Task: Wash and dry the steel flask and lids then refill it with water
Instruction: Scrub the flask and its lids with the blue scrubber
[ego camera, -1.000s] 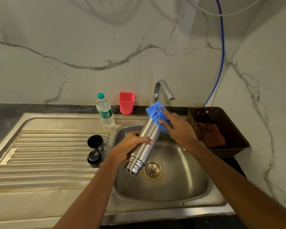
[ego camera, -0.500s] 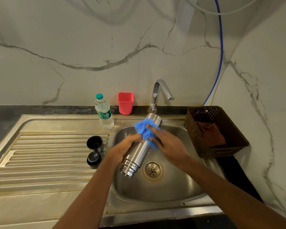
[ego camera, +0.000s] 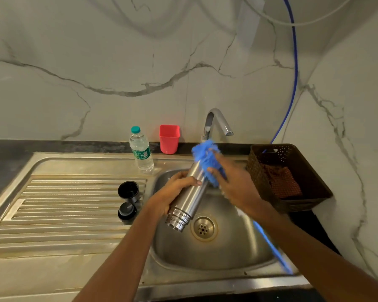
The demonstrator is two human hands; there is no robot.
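The steel flask (ego camera: 190, 192) sits at the centre of the frame, tilted over the sink (ego camera: 227, 258), its ringed end low near the drain and its other end raised toward the tap (ego camera: 216, 120). The left hand (ego camera: 172, 192) grips the flask around its middle, fingers curled over the barrel. The right hand (ego camera: 234, 186) holds a blue scrubber (ego camera: 205, 158) between thumb and fingers and presses it on the flask's upper end.

This looks like the outside scrub, early in the task. To do it well, the left hand should clamp firmly, since wet steel is likely slippery, and turn the flask a little after each pass so the scrubber covers the whole round. Long strokes from the raised end down to the rings would suit, with extra care in the grooves, where grime probably collects. Keeping the flask over the basin means a slip lands there and not on the counter.

The two black lids (ego camera: 128, 189) stand on the drainboard at centre left, apart from the flask, and appear to need washing too. No stream shows at the tap, so rinsing seems yet to come.
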